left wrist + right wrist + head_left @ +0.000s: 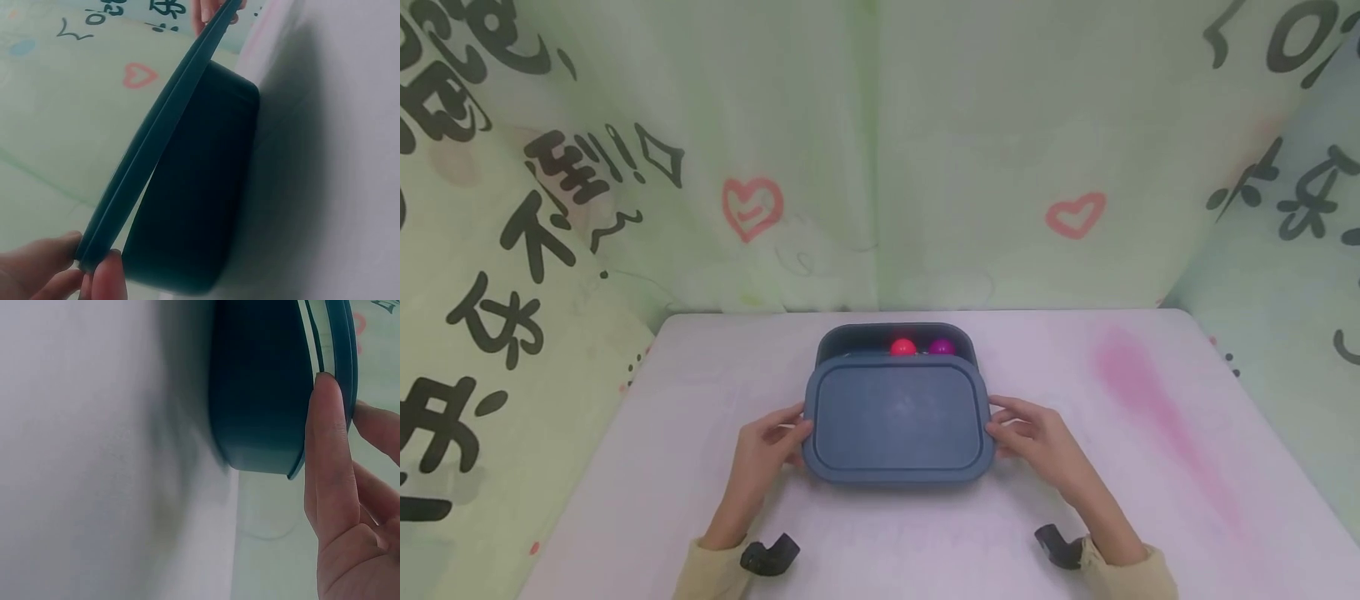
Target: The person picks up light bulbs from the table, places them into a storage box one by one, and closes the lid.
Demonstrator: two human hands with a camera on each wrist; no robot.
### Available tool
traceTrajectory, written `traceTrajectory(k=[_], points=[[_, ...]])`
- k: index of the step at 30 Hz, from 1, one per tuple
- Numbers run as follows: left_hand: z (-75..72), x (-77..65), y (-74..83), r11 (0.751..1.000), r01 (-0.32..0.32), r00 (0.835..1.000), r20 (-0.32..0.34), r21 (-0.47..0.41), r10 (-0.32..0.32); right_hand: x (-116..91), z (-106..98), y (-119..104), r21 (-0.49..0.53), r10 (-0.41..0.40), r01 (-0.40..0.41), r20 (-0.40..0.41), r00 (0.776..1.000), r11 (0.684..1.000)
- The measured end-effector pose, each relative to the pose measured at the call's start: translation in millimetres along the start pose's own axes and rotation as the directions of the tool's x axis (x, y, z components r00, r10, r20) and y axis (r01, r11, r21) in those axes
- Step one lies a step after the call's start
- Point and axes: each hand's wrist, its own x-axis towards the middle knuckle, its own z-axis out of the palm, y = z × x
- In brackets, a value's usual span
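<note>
A blue-grey rectangular lid with rounded corners is held over a dark blue box on the table. My left hand pinches the lid's left edge between thumb and fingers. At the opposite edge, my right hand pinches it the same way. The lid covers the near part of the box and leaves the far part uncovered, where a red ball and a purple ball show inside. In the left wrist view, the lid tilts, with a narrow gap above the box wall.
The box stands toward the back of a white table with a pink stain on its right. Pale green curtains with black writing and red hearts enclose the back and sides. Black curved pieces sit by both sleeve cuffs.
</note>
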Motion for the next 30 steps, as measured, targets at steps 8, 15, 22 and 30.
traceTrajectory(k=[8,15,22,30], points=[[-0.3,11.4,4.7,1.0,0.008,1.0,0.007,0.021,-0.008,10.7,-2.2,-1.5,0.018,-0.023,0.023,0.001,1.0,1.0],[-0.5,22.2,10.7,1.0,0.008,1.0,0.029,0.03,-0.009,21.3,-7.4,-3.8,-0.008,0.005,-0.005,0.006,1.0,1.0],[-2.5,34.8,13.7,0.999,0.004,0.999,0.032,0.043,-0.005,30.5,-8.9,-9.0,-0.023,-0.002,0.002,0.014,1.0,1.0],[-2.7,46.2,14.1,0.999,0.002,0.999,0.032,0.048,-0.004,40.3,-9.6,-11.1,-0.026,0.006,-0.006,0.007,1.0,1.0]])
